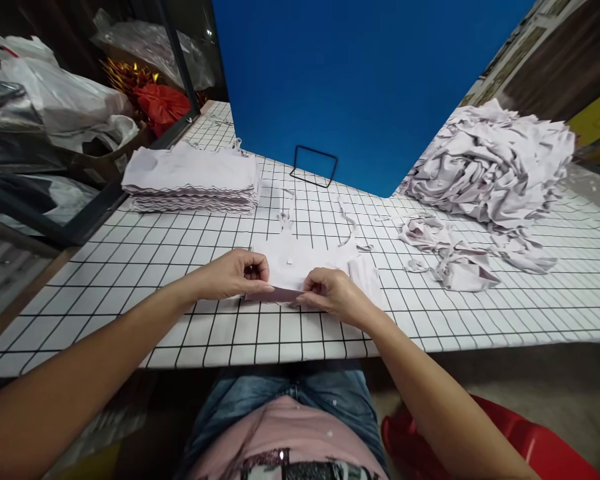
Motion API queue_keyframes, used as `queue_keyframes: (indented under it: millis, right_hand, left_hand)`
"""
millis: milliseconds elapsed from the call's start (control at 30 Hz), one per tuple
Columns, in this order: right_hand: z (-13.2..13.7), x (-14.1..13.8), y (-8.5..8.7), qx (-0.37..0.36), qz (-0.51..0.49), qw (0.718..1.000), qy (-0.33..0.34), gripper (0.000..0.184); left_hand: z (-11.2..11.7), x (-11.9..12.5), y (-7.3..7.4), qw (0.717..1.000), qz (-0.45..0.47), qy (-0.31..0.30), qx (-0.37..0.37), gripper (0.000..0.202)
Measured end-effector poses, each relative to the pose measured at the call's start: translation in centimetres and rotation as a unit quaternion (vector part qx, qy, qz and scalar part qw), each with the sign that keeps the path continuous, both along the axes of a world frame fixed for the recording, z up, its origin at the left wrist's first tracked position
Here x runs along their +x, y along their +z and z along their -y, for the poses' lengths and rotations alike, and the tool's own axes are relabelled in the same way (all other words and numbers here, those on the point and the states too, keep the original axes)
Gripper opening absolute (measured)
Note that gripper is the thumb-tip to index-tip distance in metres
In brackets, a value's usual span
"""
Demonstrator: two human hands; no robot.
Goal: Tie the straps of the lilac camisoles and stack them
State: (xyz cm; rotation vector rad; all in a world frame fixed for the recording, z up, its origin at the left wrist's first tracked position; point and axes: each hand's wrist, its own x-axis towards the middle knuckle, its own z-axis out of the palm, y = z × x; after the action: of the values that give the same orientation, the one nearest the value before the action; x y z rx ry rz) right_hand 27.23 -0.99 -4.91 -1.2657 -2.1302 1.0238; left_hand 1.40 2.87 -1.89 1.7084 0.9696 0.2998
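A pale lilac-white garment piece with thin straps (313, 262) lies in front of me on the gridded tablecloth (215, 233). At its near edge, my left hand (247, 273) pinches the fabric between thumb and fingers. My right hand (330, 291) pinches the same edge a short way to the right. Between the two hands the edge is raised slightly and looks folded. One strap reaches away from me, and another curls at the right. A small white tag-like spot shows on the cloth.
Folded matching pieces form a neat stack (193, 177) at left. A large loose heap (495, 160) of the fabric sits at right, with crumpled pieces (455, 260) nearer. A blue board (360, 87) stands behind, a black wire frame at its base. Plastic bags (60, 87) fill the left shelf.
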Motion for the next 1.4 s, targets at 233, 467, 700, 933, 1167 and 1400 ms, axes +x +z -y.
queue_keyframes:
  millis: [233,467,700,933,1167,1400]
  right_hand:
    - [-0.1,-1.1,3.7,0.05,-0.108,0.988,-0.094,0.022]
    - [0.0,-2.6,7.8,0.021,-0.31,0.947,-0.08,0.028]
    - [0.2,-2.7,9.0,-0.071,-0.416,0.905,-0.058,0.03]
    - [1.8,-2.5,11.6,-0.102,-0.437,0.892,-0.062,0.033]
    - [0.3,2.4,11.2,0.138,-0.254,0.944,-0.161,0.026]
    - [0.6,2.1,11.7,0.178,-0.128,0.973,-0.073,0.033]
  left_hand:
    - [0.7,1.7,0.1,0.982,-0.045,0.069,0.169,0.018]
    - [1.9,5.0,0.2,0.974,0.029,0.168,0.152,0.028]
    - [4.0,7.0,0.4,0.948,0.28,0.139,-0.057,0.046]
    - [3.6,9.4,0.8,0.925,0.252,0.263,0.111,0.034]
    - [3.0,7.5,4.0,0.882,0.411,0.197,-0.115,0.025]
    - [2.6,7.9,7.5,0.874,0.436,0.169,-0.127,0.019]
